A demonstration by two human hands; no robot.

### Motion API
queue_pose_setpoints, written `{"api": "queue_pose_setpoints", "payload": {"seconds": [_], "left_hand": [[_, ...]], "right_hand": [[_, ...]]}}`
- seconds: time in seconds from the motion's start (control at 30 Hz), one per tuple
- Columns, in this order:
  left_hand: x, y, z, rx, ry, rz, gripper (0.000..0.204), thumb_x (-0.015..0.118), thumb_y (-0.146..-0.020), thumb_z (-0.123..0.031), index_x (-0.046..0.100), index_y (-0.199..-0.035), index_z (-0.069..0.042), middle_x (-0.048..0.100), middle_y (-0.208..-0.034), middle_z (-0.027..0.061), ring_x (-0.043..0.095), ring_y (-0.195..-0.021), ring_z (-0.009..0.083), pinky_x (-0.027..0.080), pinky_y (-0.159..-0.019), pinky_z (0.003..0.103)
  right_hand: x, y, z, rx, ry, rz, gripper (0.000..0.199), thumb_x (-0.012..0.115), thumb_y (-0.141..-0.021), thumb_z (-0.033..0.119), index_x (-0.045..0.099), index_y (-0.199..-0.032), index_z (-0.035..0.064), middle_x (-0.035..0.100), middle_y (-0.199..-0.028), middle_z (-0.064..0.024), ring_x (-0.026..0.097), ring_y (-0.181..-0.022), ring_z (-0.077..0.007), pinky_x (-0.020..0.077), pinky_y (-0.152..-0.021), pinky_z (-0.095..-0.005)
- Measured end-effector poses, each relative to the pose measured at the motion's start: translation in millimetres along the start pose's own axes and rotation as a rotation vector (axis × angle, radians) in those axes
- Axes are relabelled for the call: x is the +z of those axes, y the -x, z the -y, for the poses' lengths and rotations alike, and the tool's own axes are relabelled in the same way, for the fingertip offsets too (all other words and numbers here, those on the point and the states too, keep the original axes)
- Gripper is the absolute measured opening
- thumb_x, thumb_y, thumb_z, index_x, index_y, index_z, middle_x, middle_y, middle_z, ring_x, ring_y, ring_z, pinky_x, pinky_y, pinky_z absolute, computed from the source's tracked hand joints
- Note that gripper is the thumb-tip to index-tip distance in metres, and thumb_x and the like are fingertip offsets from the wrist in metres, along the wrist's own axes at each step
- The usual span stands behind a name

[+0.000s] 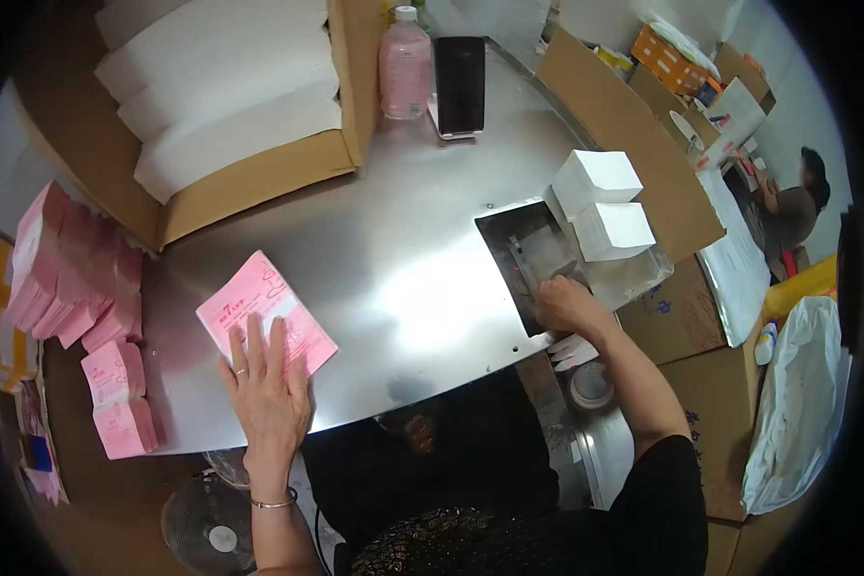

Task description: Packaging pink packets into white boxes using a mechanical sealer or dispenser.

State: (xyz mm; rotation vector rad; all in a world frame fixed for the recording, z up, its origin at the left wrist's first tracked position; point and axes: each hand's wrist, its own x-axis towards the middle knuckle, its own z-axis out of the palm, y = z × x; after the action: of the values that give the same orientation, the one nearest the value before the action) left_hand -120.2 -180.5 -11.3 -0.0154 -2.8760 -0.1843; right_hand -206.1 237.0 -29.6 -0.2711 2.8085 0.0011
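The left hand (268,405) lies flat, fingers extended, on the pink packet (258,292) (long axis slanting to near right); the right hand (568,305) is farther, its grasp I cannot tell.

There's a slim ring (241,372) on the left hand (267,398), left of centre, and a thin metallic bracelet (273,504) gleams just below! Down at bottom centre, a black top (547,542) glints with golden-brown speckles (422,528), while lower right shows a plain black short sleeve (664,485).
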Motion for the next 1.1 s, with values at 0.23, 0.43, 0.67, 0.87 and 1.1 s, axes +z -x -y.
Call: {"api": "queue_pose_setpoints", "payload": {"seconds": [0.23, 0.43, 0.67, 0.87, 1.1], "left_hand": [[4.7, 2.9, 6.1, 0.012, 0.019, -0.027, 0.051, 0.055, -0.099, -0.029, 0.049, -0.147, -0.011, 0.036, -0.159, 0.0163, 0.027, -0.148, 0.0393, 0.02, -0.119, 0.059], [-14.9, -0.5, 12.8, -0.065, 0.264, -0.181, 0.046, 0.06, -0.095, -0.015, 0.053, -0.14, -0.004, 0.049, -0.143, 0.0188, 0.042, -0.132, 0.0391, 0.03, -0.112, 0.051], [-2.7, -17.1, 27.3, -0.003, 0.272, -0.146, 0.011, 0.063, -0.09, -0.007, 0.062, -0.101, -0.006, 0.061, -0.093, 0.0115, 0.054, -0.093, 0.0309, 0.039, -0.091, 0.043], [-27.1, -25.5, -30.8, 0.224, 0.358, -0.307, 0.009, 0.062, -0.086, -0.001, 0.062, -0.094, -0.004, 0.06, -0.087, 0.0126, 0.055, -0.087, 0.031, 0.043, -0.078, 0.042], [22.5, -17.9, -115.5, 0.431, 0.573, -0.063, 0.017, 0.063, -0.086, -0.001, 0.06, -0.102, 0.0, 0.055, -0.096, 0.0178, 0.053, -0.091, 0.0345, 0.043, -0.082, 0.047]], "right_hand": [[-11.5, 1.9, 11.2, 0.032, -0.024, 0.008, 0.031, 0.056, -0.088, 0.025, 0.071, -0.087, -0.0017, 0.069, -0.088, -0.0268, 0.069, -0.09, -0.0424, 0.0555, -0.083, -0.0509], [-60.7, 43.4, 6.8, 0.009, -0.107, -1.1, 0.019, 0.069, -0.085, 0.015, 0.068, -0.099, 0.0015, 0.067, -0.096, -0.0152, 0.063, -0.094, -0.0342, 0.0492, -0.079, -0.0458], [-49.4, 19.6, -43.0, 0.295, 0.044, -0.942, 0.025, 0.064, -0.088, 0.02, 0.073, -0.08, -0.0018, 0.063, -0.088, -0.0168, 0.059, -0.092, -0.0324, 0.047, -0.08, -0.0468], [-54.3, 22.4, -44.2, 0.295, -0.059, -0.896, 0.028, 0.061, -0.089, 0.02, 0.072, -0.08, -0.0034, 0.062, -0.088, -0.0182, 0.06, -0.092, -0.0333, 0.0472, -0.077, -0.0474], [-40.5, 23.4, -44.0, 0.211, -0.043, -1.101, 0.024, 0.063, -0.085, 0.011, 0.069, -0.104, -0.0026, 0.063, -0.099, -0.0178, 0.059, -0.088, -0.0346, 0.0469, -0.079, -0.0483]]}}
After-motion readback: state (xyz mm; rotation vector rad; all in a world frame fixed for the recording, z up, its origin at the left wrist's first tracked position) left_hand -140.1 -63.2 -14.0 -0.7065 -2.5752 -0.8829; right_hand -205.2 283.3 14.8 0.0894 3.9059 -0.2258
